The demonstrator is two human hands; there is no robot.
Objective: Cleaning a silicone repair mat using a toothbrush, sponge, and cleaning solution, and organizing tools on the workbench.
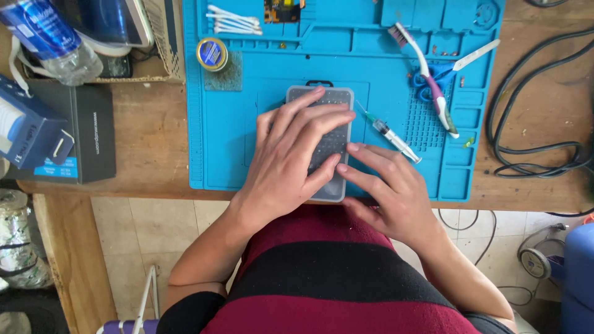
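Observation:
A clear plastic case of small screwdriver bits (pixel 332 141) lies flat on the blue work mat (pixel 223 154) near the table's front edge. My left hand (pixel 291 162) rests palm down on the case, fingers spread over its lid. My right hand (pixel 387 188) sits at the case's right edge, fingertips touching its side. A small syringe (pixel 390 133) lies on the mat just beyond my right fingers.
On the mat: a toothbrush (pixel 427 74), blue scissors (pixel 433 80), cotton swabs (pixel 234 21), a round tin (pixel 212 54), a small circuit board (pixel 281 10). Black and blue boxes (pixel 86 133) and a water bottle (pixel 52 42) stand left. Black cables (pixel 532 124) coil right.

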